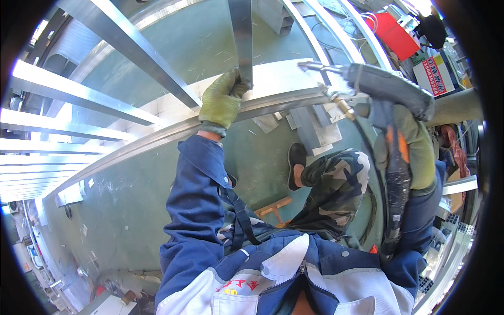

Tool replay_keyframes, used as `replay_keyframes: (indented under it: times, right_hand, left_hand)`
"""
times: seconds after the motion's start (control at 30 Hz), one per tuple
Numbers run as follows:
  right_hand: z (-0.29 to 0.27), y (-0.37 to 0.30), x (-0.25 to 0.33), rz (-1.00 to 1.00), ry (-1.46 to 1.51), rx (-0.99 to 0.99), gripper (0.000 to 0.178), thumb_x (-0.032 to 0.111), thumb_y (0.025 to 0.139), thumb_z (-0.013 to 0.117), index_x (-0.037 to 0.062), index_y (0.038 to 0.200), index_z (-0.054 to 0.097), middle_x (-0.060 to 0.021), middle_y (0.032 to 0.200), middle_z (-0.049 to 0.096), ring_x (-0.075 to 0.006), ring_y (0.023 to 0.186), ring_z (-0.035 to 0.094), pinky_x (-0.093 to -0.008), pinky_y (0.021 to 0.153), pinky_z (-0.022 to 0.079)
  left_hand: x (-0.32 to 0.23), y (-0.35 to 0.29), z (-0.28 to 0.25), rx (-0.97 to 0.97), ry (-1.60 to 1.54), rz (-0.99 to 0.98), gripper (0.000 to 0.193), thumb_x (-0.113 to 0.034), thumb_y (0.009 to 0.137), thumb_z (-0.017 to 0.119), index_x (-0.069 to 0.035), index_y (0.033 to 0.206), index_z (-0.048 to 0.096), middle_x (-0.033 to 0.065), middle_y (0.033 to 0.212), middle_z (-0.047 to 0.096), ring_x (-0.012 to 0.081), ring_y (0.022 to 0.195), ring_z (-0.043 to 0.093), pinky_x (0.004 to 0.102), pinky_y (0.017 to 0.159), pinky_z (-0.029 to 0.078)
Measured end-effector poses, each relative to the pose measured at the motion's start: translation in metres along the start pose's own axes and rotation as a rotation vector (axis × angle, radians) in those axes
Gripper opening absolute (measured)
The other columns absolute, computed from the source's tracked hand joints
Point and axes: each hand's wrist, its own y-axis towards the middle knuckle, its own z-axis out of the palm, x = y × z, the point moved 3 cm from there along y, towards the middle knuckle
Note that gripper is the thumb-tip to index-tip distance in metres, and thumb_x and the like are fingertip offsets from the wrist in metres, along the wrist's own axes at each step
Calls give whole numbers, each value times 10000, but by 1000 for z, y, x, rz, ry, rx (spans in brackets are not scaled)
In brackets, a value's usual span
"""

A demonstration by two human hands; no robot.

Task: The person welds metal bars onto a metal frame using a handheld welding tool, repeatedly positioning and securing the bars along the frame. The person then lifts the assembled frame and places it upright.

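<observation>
My left hand point(224, 100), in a yellow-green work glove, is closed around the lower end of an upright square metal bar point(241, 37). That end meets a long metal rail point(283, 103) running across in front of me. On the right, my gloved right hand point(417, 149) grips a handheld welding gun point(388, 86) by its handle. The gun is dark grey, with a narrow metal nozzle point(317, 66) directed left, apart from the bar. A black hose point(366, 139) hangs from a brass fitting near its front. The glove hides part of the handle.
More shiny bars point(84, 94) fan out from the rail on the left. Below the rail, metal offcuts point(317, 128) lie on the green floor beside my shoe. A small wooden frame point(274, 209) is between my legs. A red box point(397, 39) stands at far right.
</observation>
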Motion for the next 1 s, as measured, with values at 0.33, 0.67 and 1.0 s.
replay_keyframes:
  times: [0.33,0.67,1.0]
  right_hand:
    - [2,28,-69,209,-26,113,507,467,1004,657,61,1307,637,-116,725,670,-180,583,615,-309,546,489]
    - [5,40,-78,322,135,157,451,428,1001,678,93,1301,642,-110,748,672,-186,592,626,-325,523,505]
    - [3,50,-87,282,95,184,460,427,1000,685,69,1285,639,-111,736,680,-188,591,639,-322,522,505]
  left_hand:
    - [-6,3,13,-23,-7,-10,224,-53,974,708,3,1191,713,87,989,765,161,906,714,296,831,557]
    - [-29,-2,9,3,162,32,153,-110,996,687,-41,1127,726,67,950,763,171,875,706,309,812,543]
    - [-22,-3,10,-30,127,13,166,-108,990,696,-55,1144,730,50,965,771,144,868,695,295,805,539]
